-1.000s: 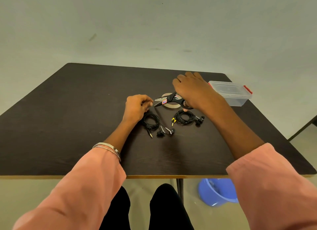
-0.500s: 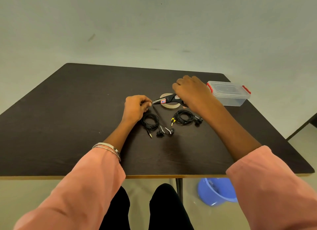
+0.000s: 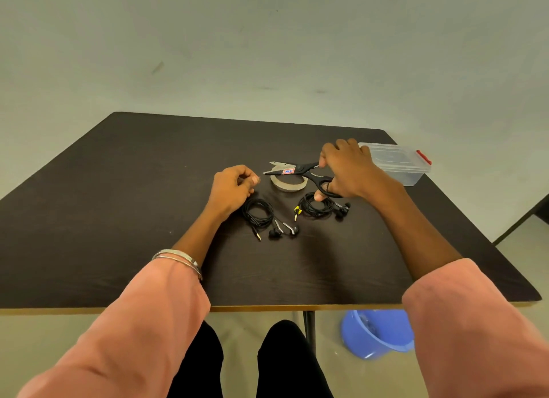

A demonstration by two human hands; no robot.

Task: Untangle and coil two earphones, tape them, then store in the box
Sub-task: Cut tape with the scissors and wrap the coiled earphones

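Holding black scissors (image 3: 300, 171), blades parted, over tape roll (image 3: 288, 184): right hand (image 3: 346, 171). Left hand (image 3: 233, 186) curled, fingertips pinched; contents unclear. Two coiled earphones, left earphone (image 3: 261, 216) and right earphone (image 3: 319, 206), on table (image 3: 118, 189). Lidded box (image 3: 398, 162) far right.

We are seated in a plain, sparsely furnished room, more a bare workroom than a home. A dark wood-grain table (image 3: 124, 195) with a pale edge band stands against an unadorned, slightly scuffed off-white wall (image 3: 267, 46). The floor (image 3: 44, 344) is smooth and beige. A blue plastic bucket (image 3: 377, 335) sits on it under the table, beside a thin black metal table leg (image 3: 309, 329).
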